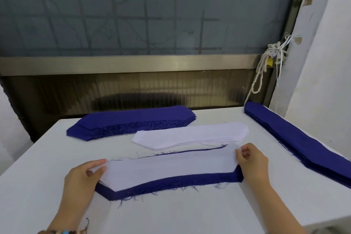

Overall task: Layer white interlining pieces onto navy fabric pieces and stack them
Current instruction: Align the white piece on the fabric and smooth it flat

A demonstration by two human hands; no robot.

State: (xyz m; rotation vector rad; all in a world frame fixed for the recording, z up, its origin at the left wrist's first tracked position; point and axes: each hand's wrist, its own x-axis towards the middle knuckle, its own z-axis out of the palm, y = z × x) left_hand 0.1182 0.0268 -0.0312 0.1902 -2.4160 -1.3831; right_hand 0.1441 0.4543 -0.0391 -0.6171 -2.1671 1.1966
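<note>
A white interlining piece point(169, 169) lies on top of a navy fabric piece point(178, 181) near the table's front, with a navy border showing along the near edge. My left hand point(85, 178) pinches the interlining's left end between thumb and fingers. At the opposite end my right hand point(250, 161) pinches the right tip. Behind them sits a stack of white interlining pieces point(191, 135). A pile of navy pieces point(131, 121) rests at the back of the table.
A long stack of navy pieces point(300, 138) runs along the table's right edge. The white table point(171, 213) ends at a dark window frame behind. A white cord and padlock point(269, 59) hang at the back right by the wall.
</note>
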